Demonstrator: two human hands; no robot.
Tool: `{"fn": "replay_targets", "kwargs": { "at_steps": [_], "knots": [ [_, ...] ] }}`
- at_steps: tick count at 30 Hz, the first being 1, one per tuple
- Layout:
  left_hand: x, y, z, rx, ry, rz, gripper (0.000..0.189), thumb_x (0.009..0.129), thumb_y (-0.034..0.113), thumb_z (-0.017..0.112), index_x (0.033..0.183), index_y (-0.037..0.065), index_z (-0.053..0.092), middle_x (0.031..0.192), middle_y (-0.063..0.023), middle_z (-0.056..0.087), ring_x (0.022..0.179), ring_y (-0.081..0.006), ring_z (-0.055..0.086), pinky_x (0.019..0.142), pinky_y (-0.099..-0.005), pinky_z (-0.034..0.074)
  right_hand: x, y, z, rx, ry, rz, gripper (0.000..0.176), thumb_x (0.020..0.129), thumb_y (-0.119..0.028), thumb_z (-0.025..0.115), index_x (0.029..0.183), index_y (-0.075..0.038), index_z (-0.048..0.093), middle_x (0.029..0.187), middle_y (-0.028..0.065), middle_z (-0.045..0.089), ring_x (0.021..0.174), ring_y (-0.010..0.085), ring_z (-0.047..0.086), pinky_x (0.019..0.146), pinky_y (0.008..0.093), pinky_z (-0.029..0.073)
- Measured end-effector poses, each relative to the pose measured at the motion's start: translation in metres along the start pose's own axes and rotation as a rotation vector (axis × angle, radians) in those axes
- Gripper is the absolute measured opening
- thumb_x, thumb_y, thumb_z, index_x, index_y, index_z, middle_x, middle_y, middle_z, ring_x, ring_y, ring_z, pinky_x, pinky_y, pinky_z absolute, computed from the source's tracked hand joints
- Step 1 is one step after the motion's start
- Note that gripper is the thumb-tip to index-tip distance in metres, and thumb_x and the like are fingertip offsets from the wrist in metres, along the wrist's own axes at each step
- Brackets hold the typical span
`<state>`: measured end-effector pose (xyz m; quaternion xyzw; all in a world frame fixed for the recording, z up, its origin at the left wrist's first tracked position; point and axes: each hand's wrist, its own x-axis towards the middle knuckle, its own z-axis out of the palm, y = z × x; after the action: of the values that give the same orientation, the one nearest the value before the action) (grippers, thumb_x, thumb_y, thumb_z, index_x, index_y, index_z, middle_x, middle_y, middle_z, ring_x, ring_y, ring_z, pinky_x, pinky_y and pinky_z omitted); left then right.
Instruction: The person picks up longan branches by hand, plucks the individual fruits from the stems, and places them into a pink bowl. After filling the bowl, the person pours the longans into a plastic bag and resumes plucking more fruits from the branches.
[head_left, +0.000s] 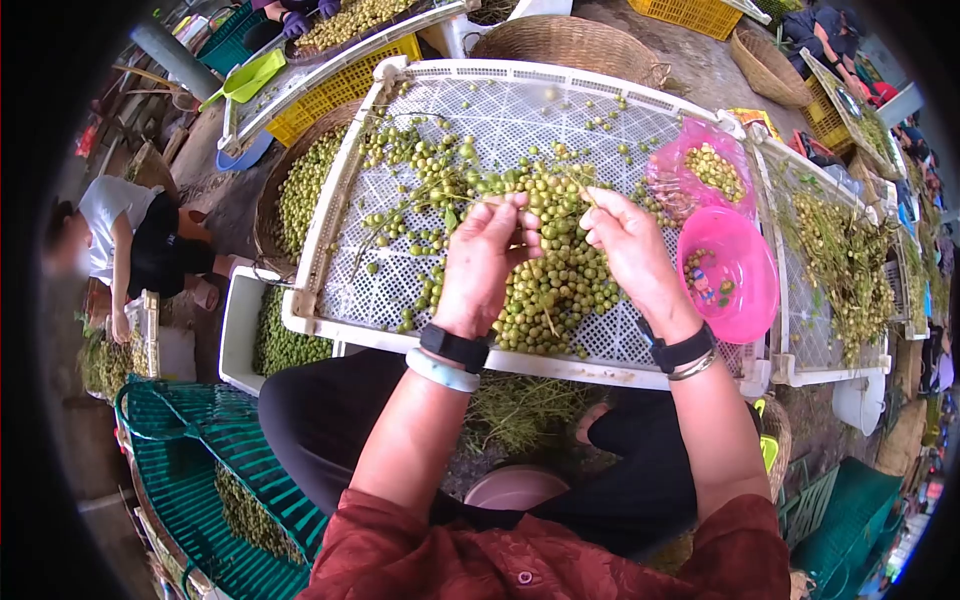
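Observation:
A white mesh tray [420, 105] lies in front of me, spread with small round yellow-green fruits [560, 290] and thin leafy stems [430, 185]. Over the heap, my left hand [485, 255] is closed, thumb and fingers pinched together among the fruits; what they grip is hidden. My right hand [635, 245] is closed too, its thumb and forefinger pinching a thin stem [578, 184] above the pile. To the right of this hand a pink bowl [745, 280] sits on the tray with a few fruits inside. Behind the bowl is a pink plastic bag [672, 170] holding paler fruits.
At the left stand a round basket of fruits [305, 200] and a white bin of greener fruits [240, 335]. Another tray with stemmed fruits [840, 270] adjoins on the right. A green slatted chair [190, 430] is at lower left. Other people work nearby.

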<state>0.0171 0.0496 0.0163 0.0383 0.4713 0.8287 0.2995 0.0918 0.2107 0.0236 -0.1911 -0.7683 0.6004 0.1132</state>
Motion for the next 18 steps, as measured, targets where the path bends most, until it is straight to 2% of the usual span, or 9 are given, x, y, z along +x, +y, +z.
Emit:
{"fn": "replay_targets", "kwargs": {
  "at_steps": [1, 2, 5, 9, 12, 13, 15, 16, 18],
  "knots": [
    [-0.003, -0.001, 0.01, 0.042, 0.027, -0.007, 0.019, 0.096, 0.014, 0.047, 0.109, 0.003, 0.055, 0.087, -0.0045, 0.061, 0.071, -0.0118, 0.058, 0.069, -0.0266, 0.052, -0.001, 0.007, 0.01, -0.039, 0.049, -0.083, 0.027, 0.089, -0.01, 0.05, 0.113, 0.001, 0.058, 0.089, 0.013, 0.064, 0.075, 0.0184, 0.06, 0.07, 0.0294, 0.048],
    [-0.001, -0.008, 0.013, 0.046, 0.024, -0.016, 0.02, 0.096, 0.013, 0.047, 0.111, 0.002, 0.055, 0.088, -0.0048, 0.062, 0.073, -0.0116, 0.058, 0.07, -0.0266, 0.052, -0.001, 0.015, 0.018, -0.103, 0.069, -0.192, 0.028, 0.089, -0.008, 0.05, 0.114, 0.002, 0.056, 0.097, 0.0182, 0.061, 0.084, 0.0276, 0.061, 0.077, 0.0348, 0.048],
    [-0.002, -0.013, 0.021, 0.051, 0.065, -0.006, 0.018, 0.093, 0.013, 0.053, 0.108, 0.003, 0.057, 0.088, -0.0044, 0.063, 0.075, -0.0111, 0.058, 0.071, -0.0255, 0.05, -0.014, 0.008, 0.035, -0.305, 0.1, -0.367, 0.033, 0.087, -0.002, 0.047, 0.119, 0.005, 0.049, 0.102, 0.0207, 0.052, 0.093, 0.0351, 0.056, 0.083, 0.0379, 0.046],
    [-0.001, -0.012, 0.019, 0.023, 0.129, -0.008, 0.014, 0.091, 0.015, 0.058, 0.1, 0.005, 0.059, 0.089, -0.0033, 0.062, 0.079, -0.011, 0.059, 0.071, -0.0254, 0.049, -0.03, -0.006, 0.047, -0.826, 0.046, -0.521, 0.047, 0.079, -0.007, 0.055, 0.123, 0.007, 0.045, 0.119, 0.0187, 0.044, 0.112, 0.0344, 0.043, 0.098, 0.0439, 0.034],
    [0.006, -0.01, 0.003, -0.063, 0.14, -0.021, 0.01, 0.092, 0.016, 0.057, 0.092, 0.006, 0.057, 0.087, -0.0031, 0.062, 0.079, -0.0124, 0.06, 0.071, -0.0266, 0.049, -0.038, -0.01, 0.05, -0.783, 0.005, -0.659, 0.046, 0.079, -0.007, 0.055, 0.121, 0.009, 0.046, 0.122, 0.019, 0.042, 0.111, 0.0335, 0.042, 0.098, 0.043, 0.034],
    [0.007, -0.007, -0.002, -0.083, 0.125, -0.016, 0.01, 0.092, 0.016, 0.056, 0.092, 0.006, 0.056, 0.087, -0.0039, 0.061, 0.078, -0.013, 0.06, 0.071, -0.0268, 0.05, -0.035, -0.01, 0.049, -0.712, 0.006, -0.703, 0.035, 0.081, -0.009, 0.055, 0.113, 0.004, 0.053, 0.117, 0.0167, 0.046, 0.108, 0.0326, 0.044, 0.096, 0.043, 0.034],
    [0.006, -0.001, -0.005, -0.108, 0.105, -0.021, 0.01, 0.094, 0.015, 0.052, 0.092, 0.006, 0.054, 0.085, -0.0057, 0.061, 0.078, -0.0141, 0.06, 0.07, -0.0267, 0.051, -0.031, -0.018, 0.035, -0.596, 0.008, -0.656, 0.025, 0.082, -0.009, 0.055, 0.106, 0.0, 0.057, 0.11, 0.0143, 0.049, 0.105, 0.0314, 0.046, 0.094, 0.0421, 0.036],
    [0.002, 0.004, -0.005, -0.111, 0.061, -0.028, 0.009, 0.095, 0.014, 0.051, 0.093, 0.006, 0.053, 0.084, -0.0058, 0.06, 0.073, -0.0123, 0.058, 0.064, -0.0242, 0.049, -0.028, -0.023, 0.028, -0.537, 0.008, -0.632, 0.021, 0.083, -0.009, 0.055, 0.102, -0.003, 0.059, 0.107, 0.0131, 0.051, 0.103, 0.0308, 0.047, 0.092, 0.0417, 0.037],
    [0.001, 0.011, -0.014, -0.12, -0.055, -0.018, 0.008, 0.095, 0.014, 0.049, 0.093, 0.006, 0.052, 0.082, -0.0058, 0.06, 0.067, -0.01, 0.053, 0.057, -0.0212, 0.045, -0.015, -0.023, 0.013, -0.445, 0.196, -0.658, 0.013, 0.084, -0.005, 0.055, 0.096, -0.005, 0.06, 0.096, 0.0101, 0.054, 0.088, 0.0254, 0.053, 0.08, 0.035, 0.044]
  ]
}}
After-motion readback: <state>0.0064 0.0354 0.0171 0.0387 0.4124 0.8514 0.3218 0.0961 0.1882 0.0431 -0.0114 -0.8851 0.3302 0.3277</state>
